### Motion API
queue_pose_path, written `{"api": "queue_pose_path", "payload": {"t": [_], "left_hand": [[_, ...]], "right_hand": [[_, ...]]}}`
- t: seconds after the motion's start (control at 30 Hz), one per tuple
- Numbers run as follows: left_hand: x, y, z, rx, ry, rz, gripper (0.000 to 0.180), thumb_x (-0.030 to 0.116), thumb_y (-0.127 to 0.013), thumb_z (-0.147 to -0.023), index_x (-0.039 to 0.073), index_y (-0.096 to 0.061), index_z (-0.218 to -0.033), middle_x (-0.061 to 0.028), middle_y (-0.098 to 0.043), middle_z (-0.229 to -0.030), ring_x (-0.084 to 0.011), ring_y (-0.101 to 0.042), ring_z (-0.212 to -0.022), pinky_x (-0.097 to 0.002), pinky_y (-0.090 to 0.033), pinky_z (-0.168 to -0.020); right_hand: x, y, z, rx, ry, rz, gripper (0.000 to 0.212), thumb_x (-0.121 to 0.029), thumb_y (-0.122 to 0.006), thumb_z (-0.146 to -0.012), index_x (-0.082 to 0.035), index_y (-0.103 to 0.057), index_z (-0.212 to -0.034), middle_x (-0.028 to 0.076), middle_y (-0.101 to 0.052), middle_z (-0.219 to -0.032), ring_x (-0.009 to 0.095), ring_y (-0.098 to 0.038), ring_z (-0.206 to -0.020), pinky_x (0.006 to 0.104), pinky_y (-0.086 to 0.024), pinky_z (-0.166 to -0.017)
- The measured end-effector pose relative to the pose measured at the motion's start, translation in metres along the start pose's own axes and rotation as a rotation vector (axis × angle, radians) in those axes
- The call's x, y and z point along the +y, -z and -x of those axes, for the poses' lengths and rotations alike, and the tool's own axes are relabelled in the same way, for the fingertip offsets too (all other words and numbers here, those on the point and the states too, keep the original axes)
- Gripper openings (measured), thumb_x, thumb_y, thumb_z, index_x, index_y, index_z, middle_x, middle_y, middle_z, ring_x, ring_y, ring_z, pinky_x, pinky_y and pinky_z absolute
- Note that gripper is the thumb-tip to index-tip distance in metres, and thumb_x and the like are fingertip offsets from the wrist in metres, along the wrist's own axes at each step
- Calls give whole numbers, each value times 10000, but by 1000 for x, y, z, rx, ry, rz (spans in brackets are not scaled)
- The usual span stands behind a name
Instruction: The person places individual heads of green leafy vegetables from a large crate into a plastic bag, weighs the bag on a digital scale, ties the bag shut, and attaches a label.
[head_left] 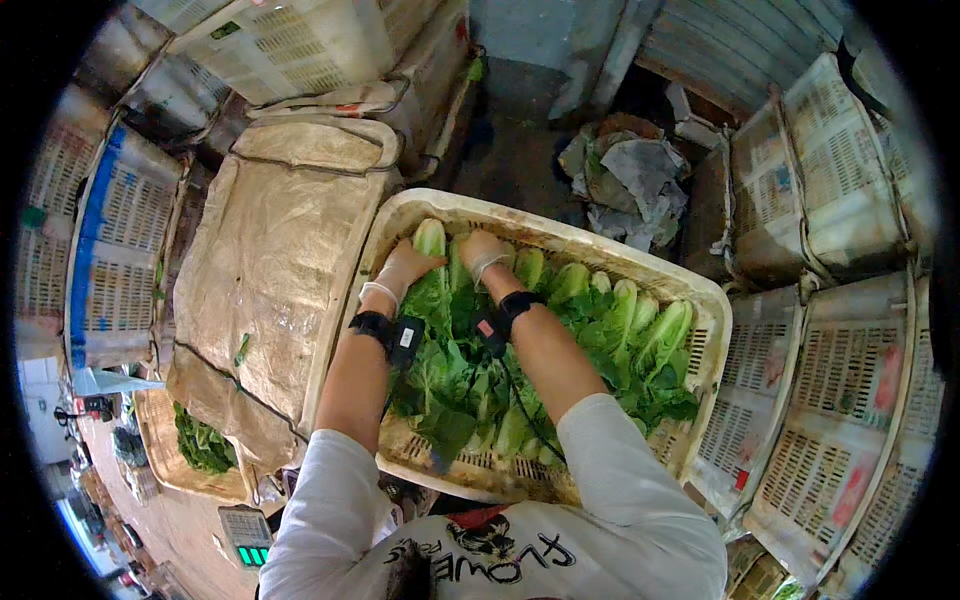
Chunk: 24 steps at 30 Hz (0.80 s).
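Observation:
Heads of romaine lettuce (620,310) lie in rows in a large off-white plastic crate (600,245), pale stem ends mostly toward its far side. At the far left corner my left hand (405,268), in a thin clear glove, grips a lettuce head (430,238), its thumb across the stem. Just to the right, my gloved right hand (486,252) curls down over another lettuce head (460,268). That hand's fingertips are partly hidden among the leaves. Both wrists carry black straps with small dark boxes.
A stack covered in tan sheeting (270,240) stands against the crate's left side. Tall stacks of slatted crates (830,400) rise on the right. Crumpled grey sheeting (635,180) lies beyond the crate. At lower left are a basket of greens (205,440) and a lit digital display (248,540).

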<state>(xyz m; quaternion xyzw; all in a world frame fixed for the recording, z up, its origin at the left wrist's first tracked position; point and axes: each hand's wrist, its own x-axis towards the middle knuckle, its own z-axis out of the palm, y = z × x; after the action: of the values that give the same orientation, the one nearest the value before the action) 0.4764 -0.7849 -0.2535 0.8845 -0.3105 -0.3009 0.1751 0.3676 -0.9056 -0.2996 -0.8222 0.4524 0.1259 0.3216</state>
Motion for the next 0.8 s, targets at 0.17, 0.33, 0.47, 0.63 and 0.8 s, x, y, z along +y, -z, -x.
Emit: {"api": "queue_pose_path", "payload": {"t": [0.17,0.33,0.47,0.63,0.8], "left_hand": [[-2,8,-5,-118,98,30,868,545,-688,-567,-101,-496,-1114,-236,-556,-1085,-320,-543,-1017,-334,-409,-879],[-27,8,-21,-208,147,63,819,564,-657,-592,-67,-528,-1098,-227,-569,-1065,-319,-557,-987,-337,-426,-848],[31,48,53,-125,-14,326,862,470,-731,-601,-89,-438,-1189,-196,-566,-1071,-218,-584,-878,-317,-452,-793],[27,61,98,-55,-208,226,929,430,-778,-544,-94,-402,-1211,-248,-475,-1176,-263,-495,-1059,-337,-403,-884],[25,71,185,352,-477,-103,1059,505,-766,-459,131,-315,-1340,-244,-114,-1394,-425,-69,-1291,-545,-124,-1006]], "right_hand": [[-9,-8,-8,-3,166,16,472,-418,-482,-787,-64,-578,-1084,193,-557,-1100,330,-553,-984,404,-446,-824],[-23,-2,-5,-111,121,59,650,-576,-536,-700,-76,-562,-1115,187,-557,-1104,319,-556,-979,382,-442,-846],[-2,17,40,81,83,-223,658,-466,-660,-651,-65,-530,-1156,185,-567,-1085,319,-550,-987,368,-448,-840],[11,12,91,401,309,-741,705,-207,-757,-588,-3,-461,-1194,208,-544,-1118,319,-547,-1007,389,-450,-836],[-23,50,189,413,400,-987,647,-52,-736,-634,14,-440,-1205,161,-548,-1128,210,-542,-1011,313,-438,-862]]}}
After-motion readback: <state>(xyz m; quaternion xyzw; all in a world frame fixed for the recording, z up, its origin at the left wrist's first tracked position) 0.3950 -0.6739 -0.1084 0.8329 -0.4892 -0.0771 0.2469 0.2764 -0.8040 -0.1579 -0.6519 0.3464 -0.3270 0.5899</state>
